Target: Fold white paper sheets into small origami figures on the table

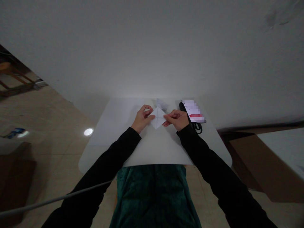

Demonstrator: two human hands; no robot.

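Observation:
Between my two hands is a small folded sheet of white paper (157,122), diamond-shaped, with creases crossing near its middle. My left hand (143,118) pinches its left corner, thumb on top. On the opposite corner, my right hand (177,119) grips with thumb and fingers. The paper is held over the white table (152,152); whether it touches the top I cannot tell. Just behind it lies a pale, crumpled-looking white piece (162,104), partly hidden by the folded paper.
A phone (195,111) with a lit screen sits on a dark stand right of my right hand, a black cable (197,128) below it. Flat white paper (114,123) covers the table's left part. A wall (152,57) rises behind; a cardboard box (266,167) stands right.

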